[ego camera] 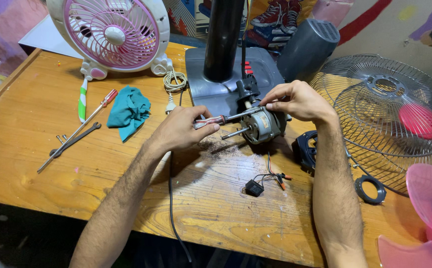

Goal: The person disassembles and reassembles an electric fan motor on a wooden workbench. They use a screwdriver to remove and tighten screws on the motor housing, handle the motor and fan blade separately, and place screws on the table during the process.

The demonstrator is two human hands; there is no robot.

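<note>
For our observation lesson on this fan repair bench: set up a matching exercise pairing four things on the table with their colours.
Things:
1. crumpled cloth
2. small table fan
3. loose fan blade
4. wire fan guard

Colours:
A. translucent pink
B. bare grey metal
C. teal
D. white with pink grille

Pairs: 1-C, 2-D, 3-A, 4-B
</note>
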